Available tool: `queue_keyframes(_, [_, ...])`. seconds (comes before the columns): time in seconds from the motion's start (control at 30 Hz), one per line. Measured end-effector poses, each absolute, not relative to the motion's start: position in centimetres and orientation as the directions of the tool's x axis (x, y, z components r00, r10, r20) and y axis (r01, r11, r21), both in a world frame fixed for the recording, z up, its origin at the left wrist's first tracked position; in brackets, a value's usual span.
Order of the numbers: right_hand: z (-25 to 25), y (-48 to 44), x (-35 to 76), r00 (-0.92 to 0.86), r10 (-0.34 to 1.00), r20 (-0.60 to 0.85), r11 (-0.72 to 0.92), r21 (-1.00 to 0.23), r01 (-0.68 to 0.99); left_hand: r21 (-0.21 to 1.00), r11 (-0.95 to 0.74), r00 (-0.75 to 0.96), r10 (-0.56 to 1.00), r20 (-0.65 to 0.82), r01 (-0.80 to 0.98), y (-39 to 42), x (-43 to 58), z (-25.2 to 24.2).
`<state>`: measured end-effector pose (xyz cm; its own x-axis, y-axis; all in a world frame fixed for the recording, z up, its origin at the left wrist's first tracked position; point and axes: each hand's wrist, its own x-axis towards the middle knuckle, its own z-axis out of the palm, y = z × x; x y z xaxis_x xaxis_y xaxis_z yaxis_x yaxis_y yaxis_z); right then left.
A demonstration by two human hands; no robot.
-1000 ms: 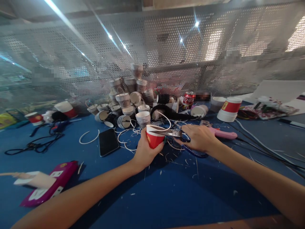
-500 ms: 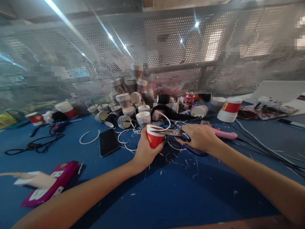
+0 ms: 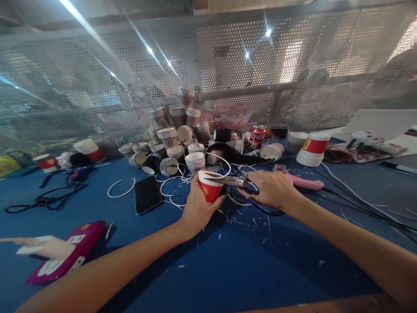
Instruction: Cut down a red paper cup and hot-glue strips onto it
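Head view | Change: we see almost nothing shift in the last second; the scissors [image 3: 228, 181] stay laid across the rim of the red paper cup [image 3: 209, 188] | Left hand [image 3: 195, 208]: grip wrapped round the cup, just above the blue table [image 3: 228, 261] | Right hand [image 3: 270, 189]: palm down, grip closed on the scissors' handles, just right of the cup.

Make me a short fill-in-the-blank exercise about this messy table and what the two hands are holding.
1. The left hand holds a ____ paper cup.
2. The right hand holds a pair of ____ at the cup's rim.
3. The black phone lies flat on the ____ table.
Missing words: red; scissors; blue.
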<state>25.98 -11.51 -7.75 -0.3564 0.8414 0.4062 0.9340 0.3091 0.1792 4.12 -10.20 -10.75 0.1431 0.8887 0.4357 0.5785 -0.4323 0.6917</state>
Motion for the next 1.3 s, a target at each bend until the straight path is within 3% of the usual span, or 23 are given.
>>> queue_keyframes(0.37, [-7.5, -11.5, 26.2, -0.355, 0.841, 0.408, 0.289, 0.216, 0.933, 0.677, -0.409, 0.114, 0.892, 0.437, 0.611, -10.0, 4.1, -10.9])
queue_keyframes(0.67, [-7.2, -11.8, 25.7, -0.354, 0.832, 0.428, 0.3, 0.192, 0.935, 0.603, -0.562, 0.248, 0.814, 0.525, 0.566, -10.3, 4.3, -11.2])
queue_keyframes(1.0, [-7.4, -11.6, 26.0, -0.368, 0.829, 0.421, 0.303, 0.214, 0.929, 0.564, -0.522, 0.238, 0.832, 0.501, 0.64, -10.1, 4.0, -11.3])
queue_keyframes(1.17, [-7.5, -11.2, 26.8, -0.355, 0.813, 0.461, 0.3, 0.189, 0.935, 0.638, -0.535, 0.201, 0.83, 0.521, 0.554, -10.3, 4.0, -10.7])
queue_keyframes(1.3, [-7.4, -10.9, 27.9, -0.406, 0.803, 0.436, 0.372, 0.166, 0.913, 0.79, -0.527, 0.22, 0.85, 0.479, 0.312, -9.7, 3.9, -10.6])
